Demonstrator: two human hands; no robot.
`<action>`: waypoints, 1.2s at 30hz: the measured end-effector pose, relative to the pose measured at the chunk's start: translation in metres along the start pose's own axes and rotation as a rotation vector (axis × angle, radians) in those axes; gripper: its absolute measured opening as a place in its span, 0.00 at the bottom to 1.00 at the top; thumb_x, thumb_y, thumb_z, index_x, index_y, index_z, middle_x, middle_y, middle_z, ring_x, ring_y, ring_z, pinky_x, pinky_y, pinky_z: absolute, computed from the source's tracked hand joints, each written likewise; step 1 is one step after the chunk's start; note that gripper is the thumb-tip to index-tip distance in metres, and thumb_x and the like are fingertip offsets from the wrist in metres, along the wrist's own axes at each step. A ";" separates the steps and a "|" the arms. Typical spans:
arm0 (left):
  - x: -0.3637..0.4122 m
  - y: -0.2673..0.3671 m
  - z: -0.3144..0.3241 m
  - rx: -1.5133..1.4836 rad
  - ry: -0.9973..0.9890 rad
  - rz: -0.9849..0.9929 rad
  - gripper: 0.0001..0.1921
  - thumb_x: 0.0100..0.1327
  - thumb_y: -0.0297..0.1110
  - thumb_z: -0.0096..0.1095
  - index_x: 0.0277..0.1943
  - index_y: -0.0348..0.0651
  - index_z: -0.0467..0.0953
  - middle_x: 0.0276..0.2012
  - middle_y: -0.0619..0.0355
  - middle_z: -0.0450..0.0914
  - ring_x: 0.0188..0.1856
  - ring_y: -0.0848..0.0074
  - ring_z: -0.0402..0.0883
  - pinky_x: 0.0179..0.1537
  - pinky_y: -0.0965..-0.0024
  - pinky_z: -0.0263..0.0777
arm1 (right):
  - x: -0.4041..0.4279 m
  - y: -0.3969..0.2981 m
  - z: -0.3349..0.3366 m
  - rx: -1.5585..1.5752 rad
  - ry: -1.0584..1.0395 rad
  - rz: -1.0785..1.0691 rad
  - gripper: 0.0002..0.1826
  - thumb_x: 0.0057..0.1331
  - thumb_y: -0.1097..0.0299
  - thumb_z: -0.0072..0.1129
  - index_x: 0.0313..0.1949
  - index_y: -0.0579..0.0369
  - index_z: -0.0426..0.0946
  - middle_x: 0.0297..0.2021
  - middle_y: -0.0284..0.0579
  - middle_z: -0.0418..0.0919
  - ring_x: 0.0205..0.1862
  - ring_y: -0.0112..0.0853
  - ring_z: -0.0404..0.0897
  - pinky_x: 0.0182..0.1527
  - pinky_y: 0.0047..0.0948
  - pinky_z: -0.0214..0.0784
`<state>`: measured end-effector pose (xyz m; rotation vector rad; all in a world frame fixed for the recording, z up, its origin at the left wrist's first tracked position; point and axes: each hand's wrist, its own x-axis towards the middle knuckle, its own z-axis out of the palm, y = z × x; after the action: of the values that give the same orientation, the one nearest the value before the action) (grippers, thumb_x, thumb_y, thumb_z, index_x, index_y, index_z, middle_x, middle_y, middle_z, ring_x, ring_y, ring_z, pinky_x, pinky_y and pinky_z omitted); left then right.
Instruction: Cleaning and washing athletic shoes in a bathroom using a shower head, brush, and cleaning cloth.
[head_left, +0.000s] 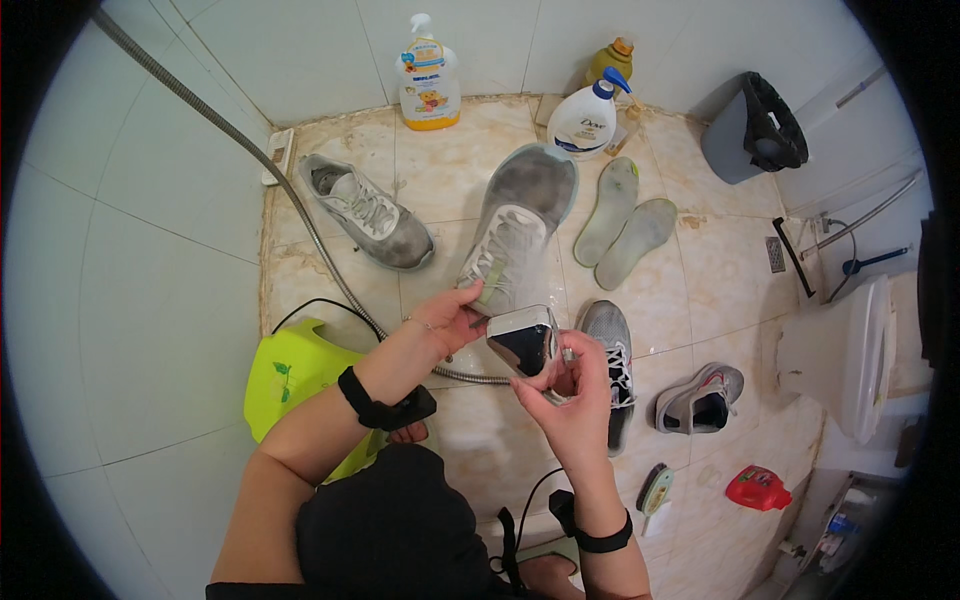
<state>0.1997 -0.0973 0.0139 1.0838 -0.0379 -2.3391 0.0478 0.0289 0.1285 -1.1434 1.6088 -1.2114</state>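
My left hand (444, 321) grips a grey mesh sneaker (525, 184) by its heel end, with the toe pointing away from me. The sneaker's toe looks dark, and white laces cross its tongue. In my right hand (574, 386) is a chrome handheld shower head (523, 341), close to the sneaker's heel. Fine water spray streams from it over the laces. A metal shower hose (300, 206) curves down from the upper left towards the shower head. Left of the held shoe, a similar grey sneaker (367, 214) rests on the tiled floor (465, 420). Two pale insoles (619, 221) lie to the right.
Pump bottles (429, 82) stand along the wall, including a Dove bottle (583, 120). At right are a lined bin (754, 127), a toilet (840, 356), two other sneakers (697, 401), a brush (656, 487) and a red container (757, 487). A lime-green plastic object (300, 382) sits at left.
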 end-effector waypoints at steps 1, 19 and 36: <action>-0.001 0.000 0.000 -0.001 0.002 0.001 0.16 0.62 0.36 0.58 0.52 0.46 0.69 0.47 0.58 0.75 0.48 0.68 0.74 0.52 0.59 0.66 | -0.001 0.003 0.000 0.001 -0.002 0.001 0.27 0.45 0.84 0.65 0.46 0.58 0.66 0.48 0.45 0.64 0.31 0.23 0.74 0.33 0.18 0.70; 0.006 0.004 0.011 0.068 -0.043 0.060 0.18 0.62 0.33 0.57 0.53 0.37 0.68 0.50 0.51 0.75 0.54 0.67 0.72 0.55 0.63 0.66 | -0.033 0.022 0.002 0.035 -0.151 0.082 0.25 0.46 0.83 0.65 0.44 0.59 0.66 0.49 0.49 0.63 0.40 0.28 0.74 0.35 0.20 0.73; 0.012 0.147 -0.034 0.620 0.520 0.626 0.32 0.53 0.38 0.65 0.58 0.34 0.63 0.46 0.49 0.71 0.45 0.63 0.73 0.45 0.61 0.72 | -0.032 0.042 0.000 0.113 -0.140 0.170 0.26 0.46 0.84 0.64 0.45 0.59 0.65 0.48 0.47 0.63 0.35 0.26 0.76 0.35 0.19 0.72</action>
<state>0.2877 -0.2201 0.0193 1.6468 -0.8217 -1.4558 0.0483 0.0655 0.0906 -0.9765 1.4813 -1.0743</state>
